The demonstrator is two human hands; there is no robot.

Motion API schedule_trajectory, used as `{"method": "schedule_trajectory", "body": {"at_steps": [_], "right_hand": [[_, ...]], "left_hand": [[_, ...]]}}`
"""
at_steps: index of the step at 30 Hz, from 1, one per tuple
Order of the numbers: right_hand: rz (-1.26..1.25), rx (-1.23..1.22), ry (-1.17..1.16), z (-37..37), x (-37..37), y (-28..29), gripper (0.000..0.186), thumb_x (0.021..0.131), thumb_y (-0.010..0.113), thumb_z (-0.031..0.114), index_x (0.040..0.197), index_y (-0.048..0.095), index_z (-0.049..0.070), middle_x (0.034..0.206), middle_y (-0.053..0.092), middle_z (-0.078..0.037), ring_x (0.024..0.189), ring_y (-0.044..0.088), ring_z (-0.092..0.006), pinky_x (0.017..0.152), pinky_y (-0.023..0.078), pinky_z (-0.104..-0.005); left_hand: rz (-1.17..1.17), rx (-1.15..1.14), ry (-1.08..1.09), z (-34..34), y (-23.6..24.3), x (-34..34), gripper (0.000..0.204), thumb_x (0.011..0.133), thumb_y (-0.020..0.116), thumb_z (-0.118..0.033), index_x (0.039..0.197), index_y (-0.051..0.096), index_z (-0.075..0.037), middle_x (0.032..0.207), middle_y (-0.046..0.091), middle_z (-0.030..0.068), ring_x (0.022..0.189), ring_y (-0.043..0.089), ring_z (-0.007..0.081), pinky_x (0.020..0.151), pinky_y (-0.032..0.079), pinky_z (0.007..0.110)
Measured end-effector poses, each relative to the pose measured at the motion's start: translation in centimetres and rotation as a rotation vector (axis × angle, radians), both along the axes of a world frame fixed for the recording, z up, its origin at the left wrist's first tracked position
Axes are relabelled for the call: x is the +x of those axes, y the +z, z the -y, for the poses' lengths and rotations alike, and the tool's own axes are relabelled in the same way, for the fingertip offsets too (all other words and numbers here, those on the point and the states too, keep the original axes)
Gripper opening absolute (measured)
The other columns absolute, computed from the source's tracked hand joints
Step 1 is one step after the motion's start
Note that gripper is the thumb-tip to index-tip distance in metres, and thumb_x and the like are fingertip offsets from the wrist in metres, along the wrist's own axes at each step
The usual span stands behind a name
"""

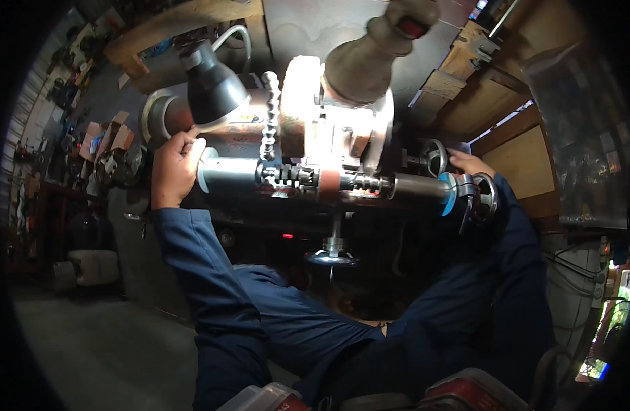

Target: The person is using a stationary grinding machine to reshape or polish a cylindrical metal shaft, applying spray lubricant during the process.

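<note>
My left hand (174, 168) is closed at the left end of the machine, below the rim of a black lamp (216, 85) and beside a grey cylinder (236, 175). What its curled fingers hold is hidden. On the right, my right hand (471, 163) reaches behind the machine's end, its fingers bent at the rim of a small metal handwheel (435, 157). Between the two cylinders runs a short metal shaft with lobes and collars (291, 175), a reddish-brown band (329, 182) at its middle. A larger handwheel (486, 198) stands beside my right forearm.
Lamplight glares on a large round wheel housing (301, 109) behind the shaft. A segmented hose (269, 116) hangs beside it, under a bulky grey fitting (363, 61). Low at the front sits a horizontal handwheel (332, 259). Boxes (109, 140) lie far left; cables (575, 267) hang right.
</note>
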State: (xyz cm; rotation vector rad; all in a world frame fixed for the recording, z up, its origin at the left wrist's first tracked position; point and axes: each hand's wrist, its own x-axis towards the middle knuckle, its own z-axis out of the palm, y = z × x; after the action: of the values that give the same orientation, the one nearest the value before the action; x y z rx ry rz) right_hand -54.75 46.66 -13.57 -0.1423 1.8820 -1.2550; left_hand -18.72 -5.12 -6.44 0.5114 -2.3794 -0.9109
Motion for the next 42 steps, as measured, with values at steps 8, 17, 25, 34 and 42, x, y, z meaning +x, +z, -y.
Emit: {"method": "schedule_trajectory", "body": {"at_steps": [8,17,25,34,42], "right_hand": [[0.354,-0.560,0.268,-0.8,4.0,-2.8,0.036,0.092,0.064,0.018,0.122,0.052,0.002,0.109,0.060,-0.011,0.086,0.065,-0.0184,0.074,0.054,-0.0314],[-0.615,-0.037,0.093,1.2,-3.9,-5.2,0.023,0.090,0.067,0.011,0.109,0.067,-0.002,0.093,0.069,-0.005,0.078,0.061,-0.0105,0.069,0.049,-0.0246],[-0.320,-0.531,-0.221,-3.5,4.6,6.5,0.057,0.104,0.033,0.038,0.148,0.030,0.002,0.147,0.041,-0.017,0.132,0.044,-0.0261,0.106,0.038,-0.0367],[-0.188,-0.766,-0.311,1.0,13.5,6.8,0.063,0.098,0.039,0.032,0.150,0.024,0.000,0.148,0.035,-0.022,0.134,0.040,-0.0282,0.115,0.031,-0.0425],[-0.046,-0.719,-0.191,-0.5,11.9,6.7,0.056,0.100,0.035,0.028,0.146,0.031,-0.003,0.129,0.054,-0.020,0.119,0.055,-0.0290,0.105,0.044,-0.0419]], "left_hand": [[0.062,0.145,0.012,0.2,-0.2,0.0,0.011,0.092,0.063,-0.010,0.085,0.062,-0.001,0.075,0.061,-0.0015,0.070,0.052,0.0042,0.064,0.043,0.023],[0.031,0.083,0.074,-0.4,0.1,-0.2,0.014,0.088,0.067,-0.011,0.081,0.061,0.000,0.064,0.052,-0.0036,0.063,0.045,0.0039,0.058,0.040,0.024],[0.045,0.050,0.092,-0.8,1.0,-0.1,0.015,0.087,0.069,-0.016,0.090,0.066,-0.001,0.068,0.060,0.0032,0.064,0.052,0.0078,0.061,0.044,0.027],[-0.046,0.005,0.052,0.0,0.1,0.0,0.011,0.086,0.065,-0.008,0.088,0.065,0.003,0.111,0.068,0.0175,0.094,0.070,0.0294,0.079,0.055,0.034],[-0.087,-0.019,0.094,1.4,-1.9,-0.3,0.019,0.082,0.071,-0.020,0.084,0.068,-0.001,0.088,0.067,0.0226,0.080,0.067,0.0363,0.071,0.053,0.041]]}}
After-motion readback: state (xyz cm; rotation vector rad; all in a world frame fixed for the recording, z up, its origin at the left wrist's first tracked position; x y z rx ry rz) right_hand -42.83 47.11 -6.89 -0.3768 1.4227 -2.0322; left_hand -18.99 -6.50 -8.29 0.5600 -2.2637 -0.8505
